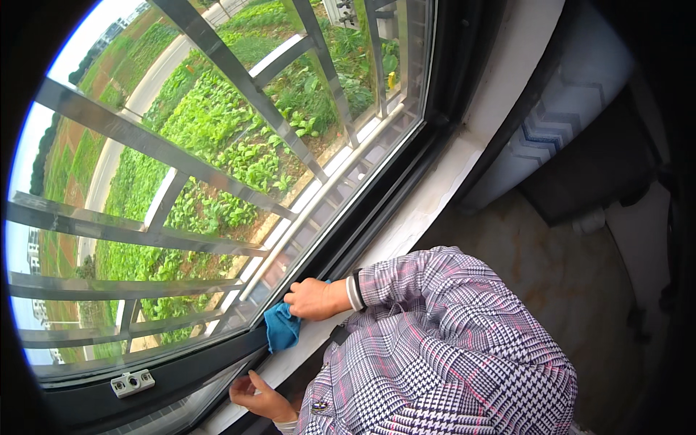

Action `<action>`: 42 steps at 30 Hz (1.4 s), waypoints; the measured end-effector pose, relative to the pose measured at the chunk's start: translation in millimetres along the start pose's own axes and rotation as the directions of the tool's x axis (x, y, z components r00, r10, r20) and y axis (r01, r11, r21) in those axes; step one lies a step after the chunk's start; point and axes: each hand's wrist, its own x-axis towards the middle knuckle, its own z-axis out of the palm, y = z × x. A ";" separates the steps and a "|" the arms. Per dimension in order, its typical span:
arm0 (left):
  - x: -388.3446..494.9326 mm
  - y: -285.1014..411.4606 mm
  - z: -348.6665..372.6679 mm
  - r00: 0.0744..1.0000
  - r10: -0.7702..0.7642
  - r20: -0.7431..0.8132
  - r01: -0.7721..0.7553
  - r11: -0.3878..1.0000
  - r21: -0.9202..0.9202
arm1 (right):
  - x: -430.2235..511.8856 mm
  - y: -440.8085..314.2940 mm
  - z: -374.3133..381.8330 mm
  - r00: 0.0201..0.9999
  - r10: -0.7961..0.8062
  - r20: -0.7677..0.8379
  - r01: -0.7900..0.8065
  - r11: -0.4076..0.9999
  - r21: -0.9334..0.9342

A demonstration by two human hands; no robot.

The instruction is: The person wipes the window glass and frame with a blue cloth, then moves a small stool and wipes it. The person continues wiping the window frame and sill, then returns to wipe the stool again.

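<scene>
My right hand [314,298] is closed on a blue cloth [283,327], pressing it against the lower part of the black window frame [348,231]. One end of the cloth hangs down over the white sill [421,217]. Lower in the view, my left hand [260,396] is held near the frame and the sill, its thumb raised and its fingers curled apart, with no object seen in it. The window glass [217,163] stands beside my right hand. A small white fitting [132,383] is fixed on the frame at the lower left.
Metal security bars [206,179] cross outside the glass, with green plants beyond. A pale curtain or cover [560,114] with a zigzag pattern lies at the upper right, beside a dark piece of furniture [592,157]. A marble-like floor [533,261] shows below.
</scene>
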 end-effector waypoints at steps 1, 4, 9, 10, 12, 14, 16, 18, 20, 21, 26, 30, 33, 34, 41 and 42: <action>-8.9 2.5 2.1 0.997 0.004 0.071 -0.011 0.996 0.094 | -13.8 9.5 -10.6 0.998 0.069 -0.010 -0.069 0.998 0.005; -22.1 13.7 22.7 0.842 -0.063 0.536 0.117 0.991 -0.067 | -55.0 37.7 -44.9 0.941 0.217 -0.260 -0.185 0.973 0.141; -2.0 41.4 90.3 0.631 0.368 0.683 -0.326 0.925 -0.197 | -108.1 77.3 -92.3 0.829 0.372 -0.418 -0.348 0.928 0.135; 2.6 46.5 98.8 0.596 0.391 0.701 -0.377 0.908 -0.185 | -119.4 82.9 -98.5 0.807 0.382 -0.450 -0.378 0.920 0.103; 11.2 55.2 112.7 0.592 0.419 0.689 -0.447 0.882 -0.152 | -144.3 97.3 -110.7 0.773 0.409 -0.484 -0.474 0.880 -0.013; 17.1 61.2 120.8 0.599 0.415 0.685 -0.471 0.874 -0.118 | -166.6 116.1 -120.3 0.707 0.431 -0.561 -0.550 0.834 -0.052; 20.3 64.3 124.0 0.603 0.358 0.712 -0.447 0.892 -0.069 | -193.6 137.3 -130.6 0.601 0.498 -0.626 -0.636 0.772 0.004; 21.3 65.1 125.3 0.619 0.320 0.717 -0.424 0.905 -0.038 | -218.3 165.7 -141.1 0.385 0.617 -0.686 -0.778 0.617 0.118; 21.1 64.4 126.1 0.635 0.312 0.707 -0.414 0.910 -0.031 | -243.5 198.5 -154.1 0.119 0.693 -0.711 -0.875 0.412 0.255; 20.7 63.5 126.4 0.644 0.290 0.708 -0.370 0.928 -0.044 | -257.0 211.5 -159.9 0.051 0.666 -0.744 -0.811 0.463 0.359; 17.2 57.6 126.6 0.641 0.244 0.727 -0.196 0.969 -0.152 | -271.1 258.6 -155.4 -0.338 0.812 -0.476 0.002 0.507 0.862; 15.8 52.4 124.2 0.584 0.274 0.764 -0.185 0.961 -0.203 | -238.7 276.3 -165.5 -0.502 0.800 -0.328 0.248 0.496 0.832; 15.9 48.9 121.0 0.561 0.269 0.783 -0.156 0.963 -0.220 | -211.1 258.4 -196.0 -0.546 0.745 -0.384 0.166 0.545 0.822; 16.0 47.8 120.1 0.559 0.277 0.781 -0.158 0.961 -0.227 | -199.4 248.6 -209.1 -0.531 0.707 -0.467 0.139 0.616 0.775; 16.5 39.8 117.7 0.518 0.321 0.793 -0.159 0.947 -0.279 | -146.3 182.3 -307.7 -0.318 0.238 -0.918 -0.227 0.921 0.318; 16.2 38.0 116.5 0.517 0.325 0.792 -0.155 0.945 -0.287 | -140.0 178.5 -321.5 -0.306 0.197 -0.931 -0.280 0.916 0.286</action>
